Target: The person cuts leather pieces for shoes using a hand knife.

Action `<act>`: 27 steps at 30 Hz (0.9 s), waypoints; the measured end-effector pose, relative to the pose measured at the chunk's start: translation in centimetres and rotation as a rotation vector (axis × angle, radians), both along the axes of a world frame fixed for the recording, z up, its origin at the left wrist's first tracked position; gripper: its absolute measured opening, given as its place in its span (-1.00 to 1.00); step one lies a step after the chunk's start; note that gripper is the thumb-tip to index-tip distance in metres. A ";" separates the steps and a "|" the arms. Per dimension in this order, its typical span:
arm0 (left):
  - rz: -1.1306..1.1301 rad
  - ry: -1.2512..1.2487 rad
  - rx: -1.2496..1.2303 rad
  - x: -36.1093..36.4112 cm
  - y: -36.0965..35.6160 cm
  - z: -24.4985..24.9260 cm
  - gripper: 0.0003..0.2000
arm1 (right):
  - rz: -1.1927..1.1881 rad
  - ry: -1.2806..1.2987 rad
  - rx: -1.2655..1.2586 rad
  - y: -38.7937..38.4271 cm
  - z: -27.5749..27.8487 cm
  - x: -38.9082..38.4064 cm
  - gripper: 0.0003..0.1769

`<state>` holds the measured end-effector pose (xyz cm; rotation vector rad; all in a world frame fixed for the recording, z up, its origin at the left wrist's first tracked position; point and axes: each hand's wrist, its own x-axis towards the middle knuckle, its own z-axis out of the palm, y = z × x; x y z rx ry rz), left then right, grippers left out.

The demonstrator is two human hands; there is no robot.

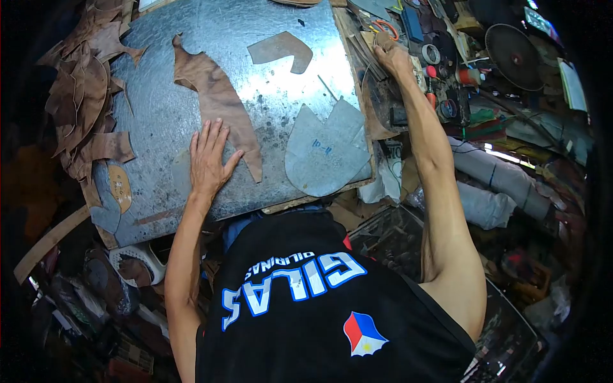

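Note:
My left hand [211, 159] lies with its fingers spread at the lower edge of a long brown leather piece [223, 102] on the metal-topped table [153, 83]. Stretched out to the upper right, my right hand [393, 56] has its fingers bent over the clutter beside the table; what they hold, if anything, is too small to tell. A curved grey-brown piece [281, 51] lies near the table's far side. Nearer me on the right is a grey template [325, 150] with blue handwriting.
Brown leather scraps [83, 96] are heaped along the left edge. A yellowish marked template [119, 188] lies at the lower left. On the right are a tape roll [431, 53], a blue block [412, 24], a round fan-like object [514, 57] and wrapped rolls [491, 172].

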<state>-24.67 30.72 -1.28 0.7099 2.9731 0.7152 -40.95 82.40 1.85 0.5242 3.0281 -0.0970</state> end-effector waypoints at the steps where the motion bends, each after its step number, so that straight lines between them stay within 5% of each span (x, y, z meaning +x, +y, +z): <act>1: -0.002 0.005 -0.003 0.0 0.0 -0.1 -0.40 | 0.032 -0.028 0.053 0.2 -0.2 -0.3 -0.39; 8: -0.003 0.018 0.015 0.1 -0.1 -0.3 -0.41 | 0.119 -0.077 0.148 -1.1 0.5 -0.9 -0.50; 12: 0.003 0.040 0.030 0.1 -0.2 -0.4 -0.42 | -0.036 -0.137 0.117 -0.8 1.7 -0.8 -0.52; 18: -0.021 0.040 0.058 0.2 -0.3 -0.4 -0.41 | -0.218 0.137 0.181 -0.3 7.0 2.8 -0.53; 21: -0.018 0.053 0.140 0.0 -0.1 -0.4 -0.32 | -0.179 0.310 0.017 -5.0 11.8 6.9 -0.58; 25: -0.316 0.136 0.327 0.5 5.8 7.5 -0.11 | -0.153 0.264 -0.812 -17.6 9.5 15.4 -0.72; 27: -0.300 0.081 0.327 1.1 6.9 8.2 -0.08 | -0.223 0.249 -0.987 -24.0 8.2 17.9 -0.78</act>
